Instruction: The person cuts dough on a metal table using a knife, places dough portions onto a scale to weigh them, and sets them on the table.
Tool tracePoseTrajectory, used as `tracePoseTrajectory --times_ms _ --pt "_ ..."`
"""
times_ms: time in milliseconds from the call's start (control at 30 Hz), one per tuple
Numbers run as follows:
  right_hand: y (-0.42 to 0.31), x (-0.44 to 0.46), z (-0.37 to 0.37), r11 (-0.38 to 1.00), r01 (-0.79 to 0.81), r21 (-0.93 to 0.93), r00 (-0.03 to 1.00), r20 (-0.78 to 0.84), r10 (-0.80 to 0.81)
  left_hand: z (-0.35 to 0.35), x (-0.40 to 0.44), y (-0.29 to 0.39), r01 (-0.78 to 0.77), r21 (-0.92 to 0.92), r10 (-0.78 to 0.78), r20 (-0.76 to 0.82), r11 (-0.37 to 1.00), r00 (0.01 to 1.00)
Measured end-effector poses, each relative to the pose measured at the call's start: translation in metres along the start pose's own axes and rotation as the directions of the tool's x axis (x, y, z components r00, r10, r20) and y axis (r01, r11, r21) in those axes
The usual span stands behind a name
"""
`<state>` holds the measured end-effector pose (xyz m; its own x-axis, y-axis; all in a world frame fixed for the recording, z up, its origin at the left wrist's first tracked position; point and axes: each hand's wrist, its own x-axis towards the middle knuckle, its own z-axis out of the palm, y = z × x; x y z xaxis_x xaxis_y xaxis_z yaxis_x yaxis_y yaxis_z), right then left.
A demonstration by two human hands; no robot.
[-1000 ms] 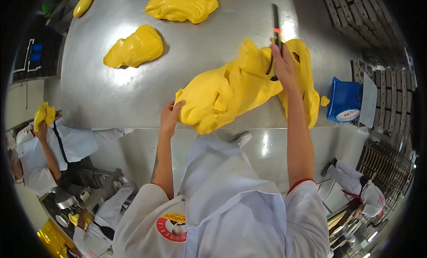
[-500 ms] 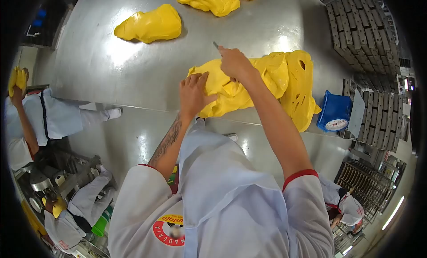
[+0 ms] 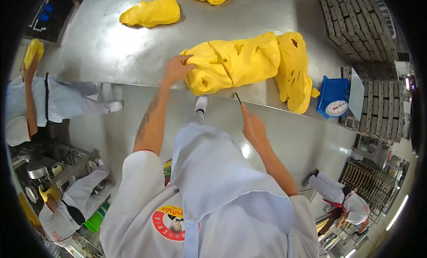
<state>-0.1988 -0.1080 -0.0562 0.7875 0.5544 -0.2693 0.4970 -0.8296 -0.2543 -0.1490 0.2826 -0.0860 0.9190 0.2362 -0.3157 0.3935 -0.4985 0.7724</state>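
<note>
A big slab of yellow dough (image 3: 251,60) lies near the table's front edge, with a cut line running down it that sets off its left piece (image 3: 202,66). My left hand (image 3: 178,69) grips that piece at its left end, fingers curled over the dough. Below the table edge, apart from the dough, my right hand (image 3: 254,128) is closed round a knife. Its thin dark blade (image 3: 238,98) points up toward the table; the handle is hidden in my fist. Another long lump of dough (image 3: 294,75), with slits in it, touches the slab's right end.
More yellow dough (image 3: 151,12) lies farther back on the steel table (image 3: 102,58). A blue scale (image 3: 333,97) stands at the right, beside stacked metal pans (image 3: 356,26). One person (image 3: 33,98) at the left holds up yellow dough; others work lower left and lower right.
My right hand has drawn the knife back from over the dough to below the table edge. A cut now shows across the slab. My left hand has shifted to its left end.
</note>
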Motion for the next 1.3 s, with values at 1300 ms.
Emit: tracePoseTrajectory --times_ms 1300 --pt "-0.054 0.041 -0.108 0.949 0.108 0.297 0.948 -0.317 -0.009 -0.008 0.059 0.007 -0.116 -0.017 0.116 0.007 0.993 0.993"
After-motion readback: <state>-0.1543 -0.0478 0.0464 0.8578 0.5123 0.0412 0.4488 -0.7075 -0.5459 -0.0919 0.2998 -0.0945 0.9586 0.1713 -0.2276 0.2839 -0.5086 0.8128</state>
